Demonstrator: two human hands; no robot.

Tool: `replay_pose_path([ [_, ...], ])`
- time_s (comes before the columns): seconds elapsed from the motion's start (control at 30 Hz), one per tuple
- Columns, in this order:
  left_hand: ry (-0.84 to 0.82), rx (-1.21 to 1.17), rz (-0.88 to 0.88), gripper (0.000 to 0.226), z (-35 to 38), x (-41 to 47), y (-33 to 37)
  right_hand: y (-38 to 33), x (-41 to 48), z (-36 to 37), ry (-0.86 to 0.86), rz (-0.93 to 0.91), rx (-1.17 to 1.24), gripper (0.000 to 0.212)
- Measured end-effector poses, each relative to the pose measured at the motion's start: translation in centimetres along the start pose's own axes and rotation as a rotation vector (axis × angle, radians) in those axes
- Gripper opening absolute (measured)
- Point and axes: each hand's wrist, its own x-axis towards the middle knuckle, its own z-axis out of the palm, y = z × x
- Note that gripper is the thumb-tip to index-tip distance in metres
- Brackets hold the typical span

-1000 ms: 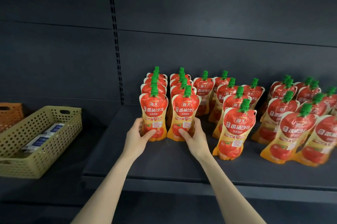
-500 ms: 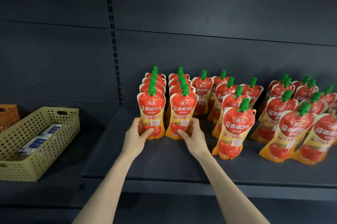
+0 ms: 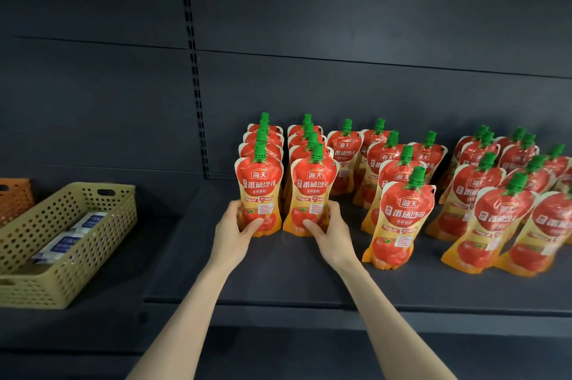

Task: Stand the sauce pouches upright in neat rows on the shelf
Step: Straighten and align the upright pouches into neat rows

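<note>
**Two hands, two front pouches**

The left hand (image 3: 235,231) curls round the base of the left front pouch (image 3: 259,184), and the right hand (image 3: 332,234) round the right front pouch (image 3: 314,187). Both pouches stand upright on the shelf (image 3: 278,280), each heading a row of four. At 3 o'clock six looser pouches (image 3: 399,225) lean. At 9 o'clock sit a yellow basket (image 3: 77,268) and an orange basket (image 3: 14,197).

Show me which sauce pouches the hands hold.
Left hand grips the leftmost row's front pouch; right hand grips the second row's front pouch. Only those two.
</note>
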Motion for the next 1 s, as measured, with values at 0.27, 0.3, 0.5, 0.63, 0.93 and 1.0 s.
replay_pose_path([
  [0.27,0.210,0.150,0.130,0.042,-1.0,-3.7,0.8,-0.6,-3.7,-0.2,0.190,-0.077,-0.153,0.053],
  [0.3,0.207,0.132,0.169,0.036,-0.9,-4.5,1.1,-0.8,-4.7,-0.5,0.204,-0.127,-0.145,0.045],
  [0.5,0.017,-0.038,0.232,0.016,3.6,-9.0,5.0,-0.7,-9.5,-5.1,0.329,-0.221,-0.107,0.016],
  [0.63,-0.070,-0.065,0.235,0.021,8.8,-10.7,6.6,1.4,-11.6,-9.9,0.394,-0.176,-0.059,0.010],
  [0.93,0.029,-0.128,0.003,0.073,19.1,-10.9,11.0,8.6,-11.1,-21.4,0.391,-0.130,-0.119,0.022],
  [1.0,0.065,-0.118,-0.024,0.069,20.4,-11.2,11.8,9.7,-10.4,-23.2,0.390,-0.172,-0.135,0.030],
])
